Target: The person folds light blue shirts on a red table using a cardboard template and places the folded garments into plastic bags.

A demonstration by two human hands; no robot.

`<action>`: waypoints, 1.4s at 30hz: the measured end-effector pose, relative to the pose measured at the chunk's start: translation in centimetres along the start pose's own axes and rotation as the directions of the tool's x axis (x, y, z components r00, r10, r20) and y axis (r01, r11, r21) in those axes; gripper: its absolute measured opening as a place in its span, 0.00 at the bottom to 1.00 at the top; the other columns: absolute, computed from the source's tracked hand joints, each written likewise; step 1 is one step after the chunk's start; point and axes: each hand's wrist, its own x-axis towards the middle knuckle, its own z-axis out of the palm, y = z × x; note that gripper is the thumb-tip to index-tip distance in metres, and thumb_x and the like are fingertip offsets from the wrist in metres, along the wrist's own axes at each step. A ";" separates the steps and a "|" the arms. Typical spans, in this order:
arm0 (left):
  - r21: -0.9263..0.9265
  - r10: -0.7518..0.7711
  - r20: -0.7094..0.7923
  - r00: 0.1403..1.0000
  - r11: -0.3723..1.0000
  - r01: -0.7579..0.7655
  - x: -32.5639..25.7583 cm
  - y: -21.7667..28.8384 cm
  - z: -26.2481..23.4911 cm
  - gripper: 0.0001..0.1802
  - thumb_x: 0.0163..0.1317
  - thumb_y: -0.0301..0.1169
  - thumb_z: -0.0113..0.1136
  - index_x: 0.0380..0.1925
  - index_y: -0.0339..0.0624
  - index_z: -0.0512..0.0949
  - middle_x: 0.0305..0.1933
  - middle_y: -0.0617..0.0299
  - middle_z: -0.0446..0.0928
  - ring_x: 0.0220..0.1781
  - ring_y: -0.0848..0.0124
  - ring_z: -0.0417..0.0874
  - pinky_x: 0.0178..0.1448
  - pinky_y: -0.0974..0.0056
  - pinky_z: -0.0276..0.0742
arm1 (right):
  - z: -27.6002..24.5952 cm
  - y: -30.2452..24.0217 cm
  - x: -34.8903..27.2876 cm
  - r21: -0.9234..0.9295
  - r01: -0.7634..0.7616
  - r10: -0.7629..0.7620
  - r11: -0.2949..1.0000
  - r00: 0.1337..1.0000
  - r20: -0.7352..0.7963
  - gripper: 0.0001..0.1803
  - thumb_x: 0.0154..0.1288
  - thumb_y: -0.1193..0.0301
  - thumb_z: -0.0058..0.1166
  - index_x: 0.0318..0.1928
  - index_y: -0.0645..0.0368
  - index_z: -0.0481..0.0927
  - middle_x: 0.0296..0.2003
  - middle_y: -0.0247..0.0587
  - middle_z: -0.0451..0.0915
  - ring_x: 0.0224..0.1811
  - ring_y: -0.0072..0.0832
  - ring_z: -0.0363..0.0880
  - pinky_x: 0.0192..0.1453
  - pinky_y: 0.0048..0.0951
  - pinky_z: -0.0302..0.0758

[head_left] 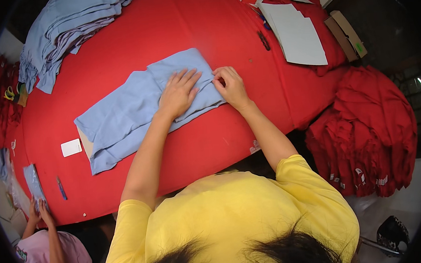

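Note:
A light blue garment (121, 118) lies partly folded on the red table (198, 29), with a piece of cardboard showing at its lower left end. My left hand (178, 92) presses flat on the folded right part, fingers spread. At the garment's right edge, my right hand (230, 85) pinches the fabric fold with curled fingers.
A stack of light blue garments (66, 29) sits at the back left. Grey card sheets (295, 31) and a dark pen (263, 41) lie at the back right. A heap of red garments (366, 130) is at the right. A white card (71, 147) lies left. Another person's hands (38, 212) hold a blue piece at lower left.

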 end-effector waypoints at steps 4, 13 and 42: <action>0.150 -0.060 0.110 0.992 0.988 0.043 0.4 0.7 -0.7 0.29 0.69 0.45 0.45 0.69 0.52 0.62 0.75 0.58 0.56 0.76 0.58 0.52 0.78 0.50 0.43 | 0.4 -0.3 -1.5 -0.092 -0.172 0.169 0.981 0.985 -0.040 0.07 0.55 0.77 0.61 0.31 0.60 0.75 0.29 0.43 0.78 0.33 0.38 0.78 0.37 0.35 0.75; -0.189 -0.167 0.233 0.958 0.959 0.213 4.2 -1.6 -2.1 0.22 0.66 0.34 0.44 0.59 0.50 0.74 0.67 0.58 0.69 0.68 0.57 0.65 0.71 0.51 0.55 | 0.7 2.0 -2.6 0.402 -0.668 0.625 0.626 0.738 0.254 0.12 0.59 0.81 0.55 0.44 0.62 0.77 0.37 0.38 0.79 0.40 0.21 0.77 0.44 0.23 0.75; 0.021 0.122 0.039 0.992 0.992 -0.123 -3.8 7.9 1.9 0.27 0.65 0.45 0.53 0.59 0.42 0.72 0.67 0.58 0.68 0.72 0.58 0.61 0.73 0.43 0.52 | -20.3 5.6 -19.7 -0.541 -0.765 0.653 0.350 0.613 -0.445 0.15 0.68 0.64 0.50 0.49 0.57 0.80 0.52 0.51 0.74 0.58 0.47 0.69 0.60 0.51 0.64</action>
